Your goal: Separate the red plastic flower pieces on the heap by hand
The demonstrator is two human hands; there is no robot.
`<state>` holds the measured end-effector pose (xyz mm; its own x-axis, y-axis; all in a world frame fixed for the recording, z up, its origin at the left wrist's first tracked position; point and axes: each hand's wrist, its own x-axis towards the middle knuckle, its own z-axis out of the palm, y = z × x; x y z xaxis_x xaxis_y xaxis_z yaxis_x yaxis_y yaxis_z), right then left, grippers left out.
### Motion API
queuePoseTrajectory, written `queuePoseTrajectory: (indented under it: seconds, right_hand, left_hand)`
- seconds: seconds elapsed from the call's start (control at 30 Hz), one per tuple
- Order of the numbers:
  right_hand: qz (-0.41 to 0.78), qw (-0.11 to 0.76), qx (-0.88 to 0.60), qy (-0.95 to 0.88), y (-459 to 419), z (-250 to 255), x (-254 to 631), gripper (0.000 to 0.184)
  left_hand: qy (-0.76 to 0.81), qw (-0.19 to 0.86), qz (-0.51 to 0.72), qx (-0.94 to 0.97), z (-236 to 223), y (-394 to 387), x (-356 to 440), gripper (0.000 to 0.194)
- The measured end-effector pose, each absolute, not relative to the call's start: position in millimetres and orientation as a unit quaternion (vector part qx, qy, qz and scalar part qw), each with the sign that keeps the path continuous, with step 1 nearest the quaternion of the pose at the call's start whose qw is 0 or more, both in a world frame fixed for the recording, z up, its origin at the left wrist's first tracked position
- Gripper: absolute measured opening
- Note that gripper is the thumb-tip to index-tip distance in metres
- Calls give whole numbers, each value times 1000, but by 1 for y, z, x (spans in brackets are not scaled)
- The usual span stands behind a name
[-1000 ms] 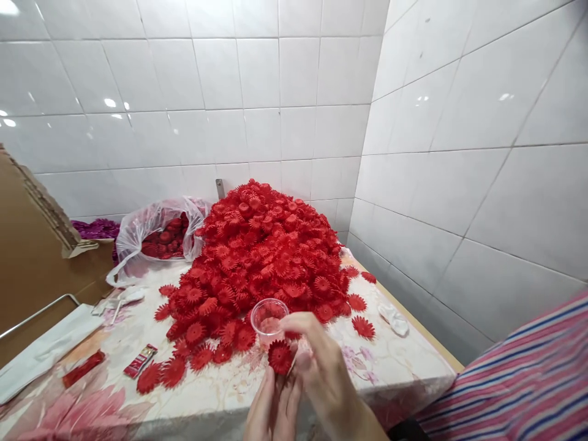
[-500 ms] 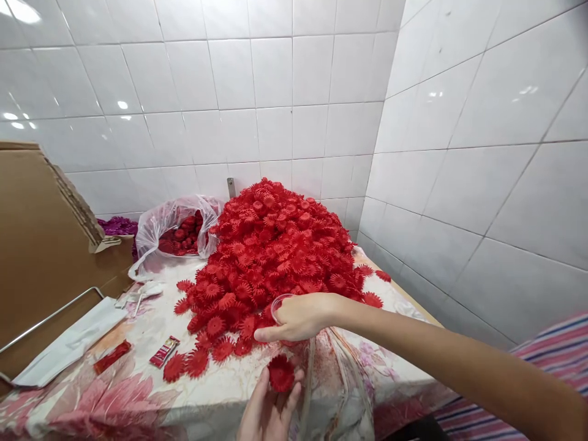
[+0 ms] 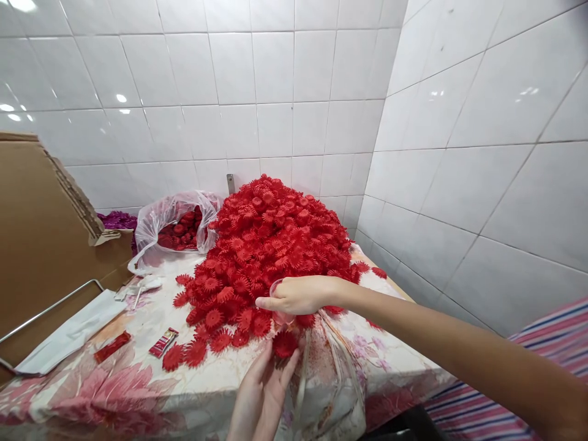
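My left hand (image 3: 266, 383), palm up near the table's front edge, holds a red flower-shaped piece (image 3: 284, 344) with fringed edges between thumb and fingers. Just above it, my right hand (image 3: 296, 296) is bent over a clear, round-rimmed plastic item (image 3: 275, 286); its fingers curl out of sight and the thumb points left. Most of that clear item is hidden by the hand. Behind both hands rises a large heap of similar red flower pieces (image 3: 275, 233). Whitish strands (image 3: 337, 349) hang over the cloth beside my hands.
A clear plastic bag (image 3: 149, 236) with red pieces lies left of the heap, near purple material (image 3: 117, 220). At far left are a cardboard box (image 3: 41, 196), a white sheet (image 3: 68, 334) and small red wrappers (image 3: 163, 342). A floral cloth (image 3: 202, 392) covers the table; tiled walls stand behind and right.
My left hand has moved up and away from me with the red flower piece, closer to my right hand. The right hand has shifted slightly upward in view, still at the clear item.
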<state>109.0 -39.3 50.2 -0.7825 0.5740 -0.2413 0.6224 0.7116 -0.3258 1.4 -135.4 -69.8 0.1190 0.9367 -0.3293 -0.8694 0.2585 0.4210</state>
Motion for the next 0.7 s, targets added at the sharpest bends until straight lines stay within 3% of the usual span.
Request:
queuePoseTrajectory:
  seconds: [0.17, 0.37, 0.53, 0.7]
  right_hand:
    - [-182, 88, 303, 932, -36, 36, 101, 60]
    - [-139, 56, 314, 937, -37, 41, 98, 61]
    - [-144, -32, 323, 935, -47, 60, 107, 54]
    - [-276, -131, 318, 898, -78, 57, 125, 42]
  left_hand:
    - [304, 726, 614, 53, -65, -135, 6, 26]
    - [302, 726, 615, 53, -62, -135, 8, 31]
    - [291, 740, 606, 28, -59, -135, 6, 42]
    - [292, 737, 608, 36, -56, -136, 4, 33]
